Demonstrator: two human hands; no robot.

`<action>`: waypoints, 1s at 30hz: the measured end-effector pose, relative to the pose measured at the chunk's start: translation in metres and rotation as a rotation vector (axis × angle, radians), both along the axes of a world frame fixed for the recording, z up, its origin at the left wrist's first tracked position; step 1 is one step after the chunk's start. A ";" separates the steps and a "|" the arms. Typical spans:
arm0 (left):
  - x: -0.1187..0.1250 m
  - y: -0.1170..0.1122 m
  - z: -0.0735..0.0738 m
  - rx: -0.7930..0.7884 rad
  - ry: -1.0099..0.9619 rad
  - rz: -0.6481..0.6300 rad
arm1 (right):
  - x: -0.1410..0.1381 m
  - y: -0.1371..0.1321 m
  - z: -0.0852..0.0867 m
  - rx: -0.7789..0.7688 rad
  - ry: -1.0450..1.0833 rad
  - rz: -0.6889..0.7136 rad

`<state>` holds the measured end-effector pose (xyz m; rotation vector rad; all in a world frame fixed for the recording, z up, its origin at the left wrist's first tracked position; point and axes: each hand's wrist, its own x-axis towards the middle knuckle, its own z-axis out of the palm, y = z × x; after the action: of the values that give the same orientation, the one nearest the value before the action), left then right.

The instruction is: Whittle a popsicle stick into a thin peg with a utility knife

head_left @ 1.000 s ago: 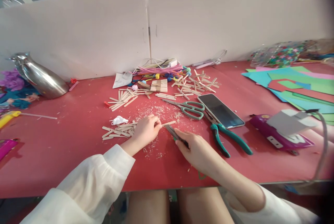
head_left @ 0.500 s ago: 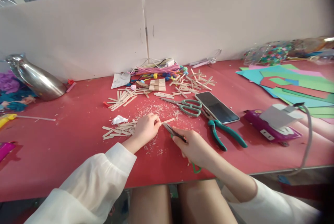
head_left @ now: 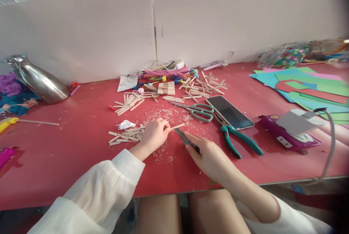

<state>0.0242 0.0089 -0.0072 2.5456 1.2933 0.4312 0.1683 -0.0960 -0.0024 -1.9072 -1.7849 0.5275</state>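
A wooden craft stick (head_left: 178, 126) is pinched in my left hand (head_left: 156, 132), its free end pointing right. My right hand (head_left: 205, 150) is closed around a knife (head_left: 180, 134) with a grey blade, a dark grip and some green on it; most of the grip is hidden by the fingers. The blade lies just below the stick, and I cannot tell whether they touch. Pale wood shavings (head_left: 163, 112) are scattered around both hands. Beside my left wrist lies a pile of craft sticks (head_left: 124, 135) with a crumpled white scrap (head_left: 126, 124) behind it.
Grey-green scissors (head_left: 201, 112), teal-handled pliers (head_left: 234, 141) and a phone (head_left: 230, 112) lie to the right, near a purple power strip (head_left: 289, 134). Coloured paper (head_left: 302, 88) is farther right. More sticks (head_left: 208, 85) lie behind. A metal jug (head_left: 40, 81) stands at left.
My right hand has shifted slightly right and down, drawing the knife blade back from beside the stick's middle. The left hand still grips the stick; the whole view has shifted slightly.
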 end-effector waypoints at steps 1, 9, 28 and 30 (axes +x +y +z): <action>0.000 0.000 0.000 0.001 -0.001 -0.002 | 0.000 0.000 0.000 0.003 -0.006 -0.003; 0.000 0.000 0.000 0.000 -0.011 -0.006 | -0.001 0.002 0.002 -0.036 -0.123 0.018; 0.003 -0.002 0.006 -0.029 0.014 0.004 | 0.012 0.008 0.004 -0.033 -0.147 0.154; 0.003 -0.002 0.005 -0.026 0.016 0.004 | 0.011 0.008 0.007 -0.065 -0.090 0.144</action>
<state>0.0271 0.0074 -0.0021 2.5304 1.3011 0.3937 0.1788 -0.0879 0.0044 -1.8808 -1.9968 0.5639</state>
